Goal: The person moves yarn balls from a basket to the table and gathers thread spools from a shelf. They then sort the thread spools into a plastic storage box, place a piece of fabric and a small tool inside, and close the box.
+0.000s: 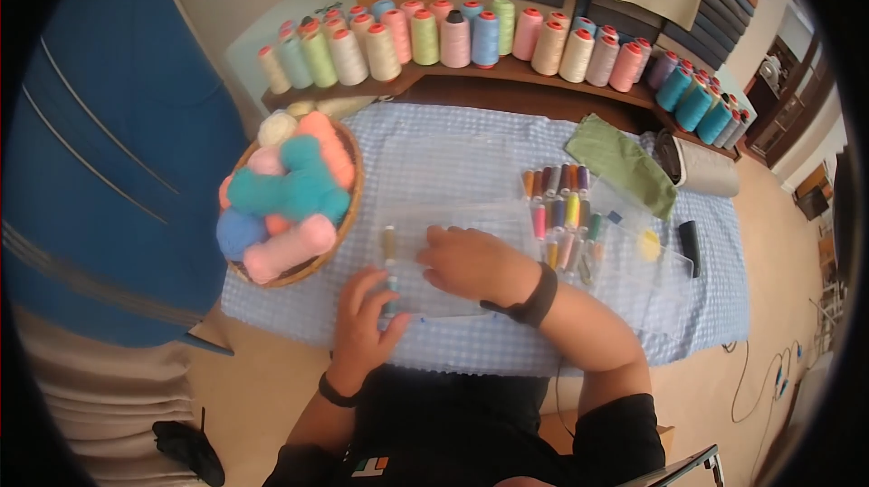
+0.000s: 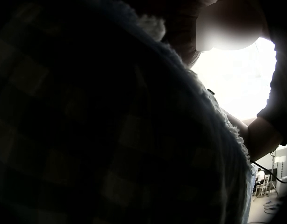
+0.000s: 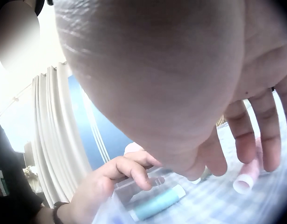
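In the head view my left hand [image 1: 362,324] is beside a teal spool [image 1: 391,295], thumb and fingers spread around it without gripping. The right wrist view has this teal spool [image 3: 160,203] lying below the left hand's [image 3: 118,179] fingertips. A tan spool [image 1: 389,244] lies just beyond it in the clear plastic case [image 1: 448,170]. My right hand [image 1: 475,265] hovers over the case, palm down, fingers loosely bent. Past its hanging fingers [image 3: 269,135] a pink spool [image 3: 248,178] shows, partly hidden. The left wrist view is mostly dark cloth [image 2: 129,130], no hand visible.
A basket [image 1: 355,166] of yarn stands at the left. Small thread spools [image 1: 572,208] lie in rows to the right, near a green cloth [image 1: 620,161], a second clear case [image 1: 652,292] and a black cylinder [image 1: 690,249]. Large cones [image 1: 485,39] line the shelf behind.
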`<state>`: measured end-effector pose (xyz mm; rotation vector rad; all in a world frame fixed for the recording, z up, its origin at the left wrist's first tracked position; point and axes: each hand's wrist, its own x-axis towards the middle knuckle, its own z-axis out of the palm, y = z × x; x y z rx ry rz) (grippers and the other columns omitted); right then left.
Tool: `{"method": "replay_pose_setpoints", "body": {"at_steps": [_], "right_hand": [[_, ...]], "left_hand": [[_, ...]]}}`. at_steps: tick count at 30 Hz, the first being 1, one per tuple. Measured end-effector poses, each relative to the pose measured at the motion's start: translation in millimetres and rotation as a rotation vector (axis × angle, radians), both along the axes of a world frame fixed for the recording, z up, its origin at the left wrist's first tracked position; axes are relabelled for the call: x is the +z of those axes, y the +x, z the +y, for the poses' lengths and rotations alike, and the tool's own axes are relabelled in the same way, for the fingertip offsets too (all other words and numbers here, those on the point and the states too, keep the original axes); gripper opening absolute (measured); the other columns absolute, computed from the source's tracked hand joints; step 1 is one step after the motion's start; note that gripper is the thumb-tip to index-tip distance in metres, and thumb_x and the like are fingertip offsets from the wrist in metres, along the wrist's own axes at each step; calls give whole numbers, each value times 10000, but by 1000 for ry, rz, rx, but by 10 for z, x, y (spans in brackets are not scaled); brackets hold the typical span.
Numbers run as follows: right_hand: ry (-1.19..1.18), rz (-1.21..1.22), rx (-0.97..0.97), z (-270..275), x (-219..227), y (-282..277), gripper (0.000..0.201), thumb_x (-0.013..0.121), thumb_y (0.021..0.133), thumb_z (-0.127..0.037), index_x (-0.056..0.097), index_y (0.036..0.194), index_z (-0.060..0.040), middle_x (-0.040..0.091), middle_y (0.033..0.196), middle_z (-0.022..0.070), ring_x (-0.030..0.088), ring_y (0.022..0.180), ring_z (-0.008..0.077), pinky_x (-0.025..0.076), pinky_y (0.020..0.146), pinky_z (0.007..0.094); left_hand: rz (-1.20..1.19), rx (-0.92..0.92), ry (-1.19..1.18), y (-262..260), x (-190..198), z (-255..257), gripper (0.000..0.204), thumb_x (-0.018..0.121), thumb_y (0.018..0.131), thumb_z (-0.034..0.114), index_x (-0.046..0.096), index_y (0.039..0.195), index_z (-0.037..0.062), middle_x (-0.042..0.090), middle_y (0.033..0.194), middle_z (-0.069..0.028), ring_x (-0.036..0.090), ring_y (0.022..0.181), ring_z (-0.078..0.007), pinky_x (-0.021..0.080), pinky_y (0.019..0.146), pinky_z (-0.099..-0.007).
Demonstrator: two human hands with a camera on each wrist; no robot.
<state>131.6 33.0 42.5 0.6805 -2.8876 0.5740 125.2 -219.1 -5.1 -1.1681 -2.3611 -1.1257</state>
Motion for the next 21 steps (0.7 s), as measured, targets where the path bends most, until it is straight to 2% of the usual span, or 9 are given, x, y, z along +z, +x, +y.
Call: {"method": "replay_pose_setpoints", "body": {"at_steps": [6, 9, 12, 15, 16, 17, 18, 19, 21], "right_hand": [[234, -119, -110, 4, -5, 6, 213, 639, 982, -280, 734, 1016, -93, 707, 1005, 131, 716, 913, 360, 569, 833, 469], [242, -163, -127, -13, 36, -12, 215, 643, 978, -268, 773, 995, -99, 762, 938, 146, 757, 881, 360, 580, 771, 494], [162, -75, -90, 69, 212, 52, 226, 640, 977, -275, 749, 1014, -80, 764, 921, 156, 760, 844, 372, 579, 759, 514], [57, 57, -185, 360, 749, 144, 211, 636, 973, -264, 710, 1012, -70, 755, 903, 160, 752, 818, 391, 585, 741, 520], [-12, 187, -244, 566, 719, 115, 176, 629, 968, -238, 676, 992, -70, 749, 905, 169, 749, 806, 393, 595, 725, 520], [43, 192, -423, 685, 889, 161, 151, 611, 974, -214, 671, 971, -76, 741, 886, 176, 750, 810, 387, 601, 718, 518], [66, 238, -524, 885, 920, 143, 148, 596, 977, -196, 663, 964, -64, 731, 852, 181, 747, 810, 390, 600, 727, 519], [-35, 324, -577, 1086, 870, 126, 158, 593, 968, -170, 678, 974, -37, 738, 864, 201, 743, 842, 402, 587, 758, 524], [-94, 220, -642, 1452, 804, 115, 162, 609, 954, -154, 703, 996, -29, 747, 894, 207, 740, 861, 405, 577, 778, 520]], "left_hand": [[13, 2, -8, -18, -42, -27, 248, 750, 936, 204, 665, 1089, 28, 595, 1414, -186, 539, 1365, -450, 441, 1123, -554], [24, 0, -14, -15, -33, -27, 243, 741, 941, 202, 664, 1088, 25, 593, 1422, -187, 535, 1370, -447, 440, 1124, -553], [28, 6, -16, -12, -47, -25, 241, 741, 937, 194, 663, 1088, 24, 593, 1427, -188, 533, 1371, -445, 440, 1124, -550], [51, 4, 1, -17, -53, -27, 292, 805, 873, 161, 671, 1096, 29, 602, 1411, -180, 545, 1345, -448, 460, 1105, -548], [47, 2, 5, -14, -53, -28, 287, 803, 874, 157, 672, 1094, 29, 602, 1412, -179, 545, 1345, -448, 460, 1106, -547], [43, 2, 7, -10, -50, -29, 283, 801, 874, 153, 672, 1093, 29, 602, 1412, -178, 545, 1345, -447, 461, 1106, -547], [40, 1, 10, -8, -51, -28, 278, 798, 874, 149, 673, 1091, 29, 602, 1413, -177, 545, 1346, -446, 461, 1107, -546], [39, -1, 6, -7, -56, -26, 263, 774, 894, 155, 664, 1095, 26, 596, 1417, -182, 542, 1349, -446, 455, 1111, -548], [41, -11, -6, -13, -62, -21, 238, 727, 934, 167, 647, 1102, 19, 584, 1426, -193, 535, 1356, -447, 441, 1119, -550]]}}
